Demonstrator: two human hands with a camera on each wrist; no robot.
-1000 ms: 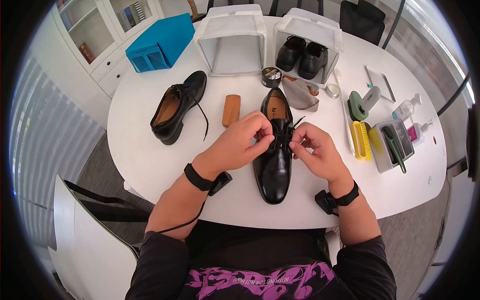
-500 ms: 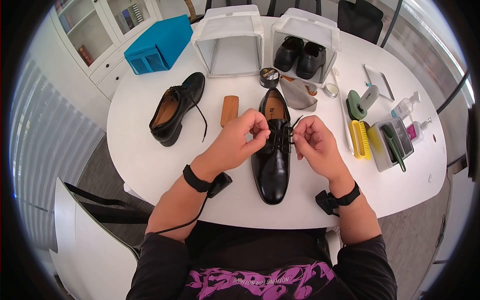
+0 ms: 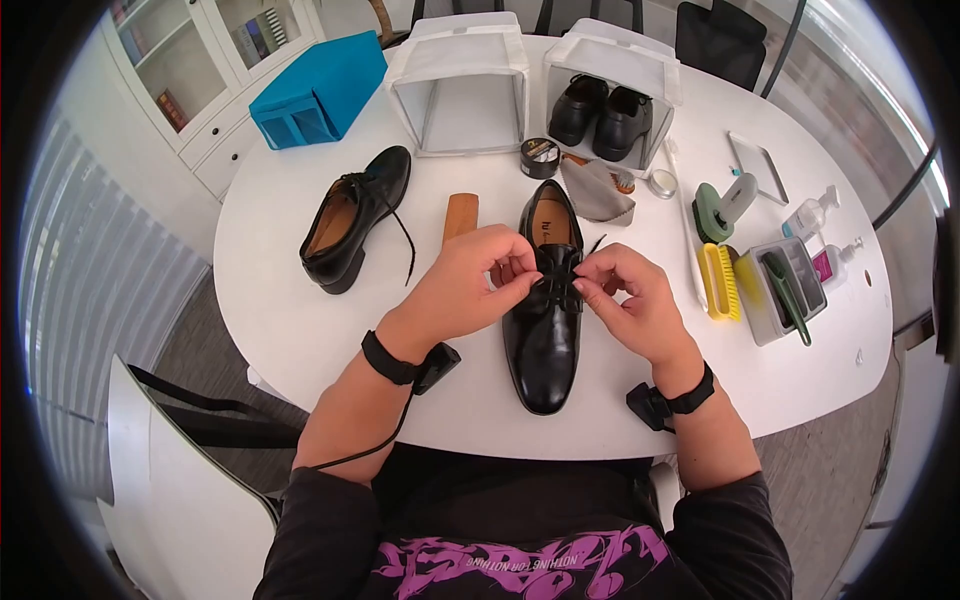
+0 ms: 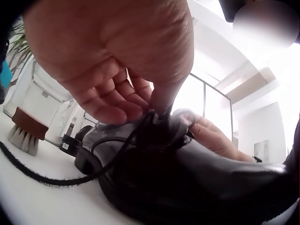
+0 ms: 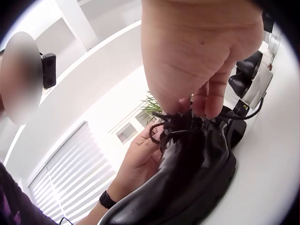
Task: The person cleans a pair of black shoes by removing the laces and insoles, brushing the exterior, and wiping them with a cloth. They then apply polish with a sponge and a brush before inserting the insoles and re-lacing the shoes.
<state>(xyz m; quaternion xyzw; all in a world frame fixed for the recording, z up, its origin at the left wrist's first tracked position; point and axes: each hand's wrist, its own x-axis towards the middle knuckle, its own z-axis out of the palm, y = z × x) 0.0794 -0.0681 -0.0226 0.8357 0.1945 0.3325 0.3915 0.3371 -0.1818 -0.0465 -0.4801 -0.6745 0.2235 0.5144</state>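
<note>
A shiny black dress shoe (image 3: 543, 360) stands on the table with its toe toward the person. Both hands meet over its lacing, one at each side. The left hand (image 3: 465, 277) pinches the black shoelace (image 4: 164, 115) between thumb and fingertips, close over the tongue. From the other side, the right hand (image 3: 635, 300) pinches the lace with thumb and forefinger. Loops of lace show between the fingers, and one loose end (image 5: 255, 111) trails past the right hand. The matching black shoe (image 3: 335, 225) stands to the left with its lace hanging down.
A wooden shoe brush (image 3: 461, 213) lies left of the shoe. Behind are a polish tin (image 3: 540, 157), a grey cloth (image 3: 598, 190) and two white boxes, one (image 3: 610, 50) holding black shoes. A yellow brush (image 3: 718, 280), green brush (image 3: 711, 212) and grey caddy (image 3: 775, 305) stand right.
Half a second ago the hands were a little farther apart with the lace stretched between them. Now the fingertips are closer together over the lacing.
</note>
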